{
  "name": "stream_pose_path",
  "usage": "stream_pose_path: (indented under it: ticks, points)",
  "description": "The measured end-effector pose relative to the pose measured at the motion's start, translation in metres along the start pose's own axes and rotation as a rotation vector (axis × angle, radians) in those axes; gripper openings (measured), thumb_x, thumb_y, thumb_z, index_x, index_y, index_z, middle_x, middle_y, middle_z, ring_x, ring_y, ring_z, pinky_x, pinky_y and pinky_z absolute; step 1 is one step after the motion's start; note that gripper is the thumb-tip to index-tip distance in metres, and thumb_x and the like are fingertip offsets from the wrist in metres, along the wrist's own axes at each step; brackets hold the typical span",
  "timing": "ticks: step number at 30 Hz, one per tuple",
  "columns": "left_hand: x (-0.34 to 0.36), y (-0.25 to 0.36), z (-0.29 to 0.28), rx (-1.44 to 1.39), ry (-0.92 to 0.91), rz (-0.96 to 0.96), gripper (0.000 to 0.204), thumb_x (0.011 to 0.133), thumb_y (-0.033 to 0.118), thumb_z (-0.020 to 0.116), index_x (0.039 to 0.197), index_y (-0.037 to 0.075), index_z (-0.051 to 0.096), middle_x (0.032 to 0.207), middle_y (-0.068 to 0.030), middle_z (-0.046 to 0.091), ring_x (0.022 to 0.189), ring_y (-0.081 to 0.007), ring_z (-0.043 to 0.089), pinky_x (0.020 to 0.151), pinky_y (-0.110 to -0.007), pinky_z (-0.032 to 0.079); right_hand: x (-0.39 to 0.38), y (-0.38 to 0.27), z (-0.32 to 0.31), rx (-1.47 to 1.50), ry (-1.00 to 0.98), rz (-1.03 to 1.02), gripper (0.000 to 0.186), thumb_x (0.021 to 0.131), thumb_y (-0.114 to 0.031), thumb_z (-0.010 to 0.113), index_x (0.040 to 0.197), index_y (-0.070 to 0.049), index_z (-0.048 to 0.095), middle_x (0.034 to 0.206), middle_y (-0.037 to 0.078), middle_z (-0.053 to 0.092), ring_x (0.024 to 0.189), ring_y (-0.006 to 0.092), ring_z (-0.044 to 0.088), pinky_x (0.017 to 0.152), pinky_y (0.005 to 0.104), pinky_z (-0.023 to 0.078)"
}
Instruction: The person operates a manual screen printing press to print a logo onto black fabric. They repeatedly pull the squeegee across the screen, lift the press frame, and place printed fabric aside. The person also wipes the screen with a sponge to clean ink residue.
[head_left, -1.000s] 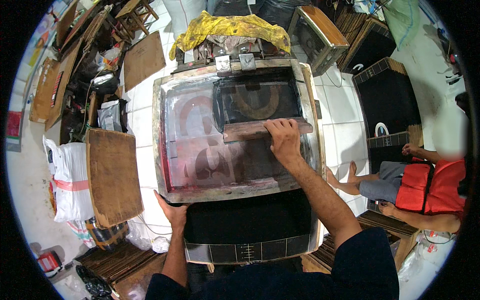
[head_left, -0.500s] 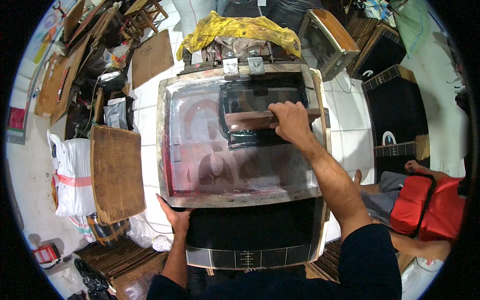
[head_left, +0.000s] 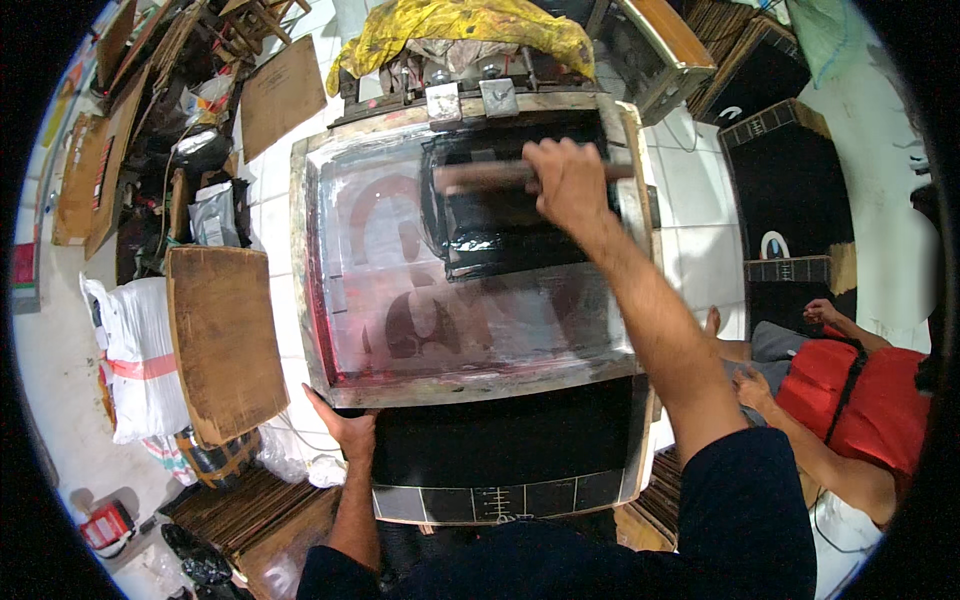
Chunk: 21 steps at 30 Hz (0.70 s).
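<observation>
A wooden squeegee [head_left: 485,178] lies crosswise over the far right part of a screen printing frame [head_left: 470,388]. My right hand [head_left: 568,182] is closed around its handle. Wet black ink [head_left: 490,238] spreads on the mesh below and around the blade, and pale and dark curved shapes show through the mesh on the left. At the frame's near left corner, my left hand [head_left: 347,425] grips the edge, thumb along the outer side; its other fingers are partly hidden under the frame. A black panel [head_left: 500,445] with a ruled strip lies beneath, sticking out toward me.
Metal clamps [head_left: 442,104] and a yellow cloth [head_left: 465,38] are at the frame's far side. A brown board [head_left: 225,345] leans against white sacks at left. Black printed panels [head_left: 785,190] stand at right, where a person in red and grey [head_left: 850,400] sits close by.
My right hand and the squeegee have moved away from me toward the frame's far side, blurred by motion. More black ink shows behind. The seated person's hands have shifted.
</observation>
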<state>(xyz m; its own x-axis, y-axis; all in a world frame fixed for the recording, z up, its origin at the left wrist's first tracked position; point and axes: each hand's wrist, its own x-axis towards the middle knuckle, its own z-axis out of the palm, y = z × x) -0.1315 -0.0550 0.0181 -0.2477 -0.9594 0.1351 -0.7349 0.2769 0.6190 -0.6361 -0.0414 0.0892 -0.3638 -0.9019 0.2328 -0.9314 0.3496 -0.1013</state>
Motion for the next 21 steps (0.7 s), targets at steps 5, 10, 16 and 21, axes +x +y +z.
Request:
stream_pose_path:
  ticks: [5, 10, 16, 21]
  points:
    - [0.002, 0.005, -0.002, -0.070, -0.013, -0.070, 0.140, 0.061, 0.032, 0.102, 0.160, -0.011, 0.012, 0.163, -0.0329, 0.026, 0.151, -0.0425, 0.029, 0.125, -0.048, 0.026, -0.089, -0.043, -0.027, 0.024, -0.068, 0.048, 0.045, 0.065, -0.008, 0.085, 0.106, -0.013, 0.065, 0.098, 0.004, 0.064, 0.097, 0.0253, 0.062, 0.082, 0.0435, 0.043]
    - [0.001, -0.002, -0.002, -0.046, -0.022, -0.070, 0.139, 0.061, 0.027, 0.102, 0.160, -0.010, 0.012, 0.163, -0.0320, 0.025, 0.151, -0.0422, 0.029, 0.125, -0.048, 0.025, -0.108, -0.046, -0.016, 0.023, 0.017, 0.031, 0.034, 0.074, -0.002, 0.076, 0.104, -0.014, 0.065, 0.094, 0.003, 0.062, 0.096, 0.0233, 0.060, 0.082, 0.0408, 0.042]
    - [0.000, 0.001, -0.006, -0.217, 0.002, -0.112, 0.132, 0.061, 0.012, 0.099, 0.161, -0.007, 0.016, 0.163, -0.0289, 0.028, 0.151, -0.0389, 0.031, 0.125, -0.045, 0.024, -0.113, -0.046, -0.023, 0.142, 0.117, -0.004, 0.027, 0.078, -0.001, 0.072, 0.102, -0.011, 0.067, 0.096, 0.004, 0.064, 0.094, 0.0256, 0.061, 0.084, 0.0414, 0.043]
    - [0.003, 0.014, -0.020, -0.263, 0.047, -0.094, 0.125, 0.061, 0.002, 0.095, 0.161, -0.006, 0.022, 0.161, -0.0253, 0.034, 0.149, -0.0345, 0.033, 0.125, -0.044, 0.024, -0.097, -0.045, -0.045, 0.102, 0.217, 0.018, 0.027, 0.079, -0.001, 0.070, 0.105, -0.010, 0.068, 0.099, 0.006, 0.066, 0.096, 0.0282, 0.061, 0.087, 0.0434, 0.043]
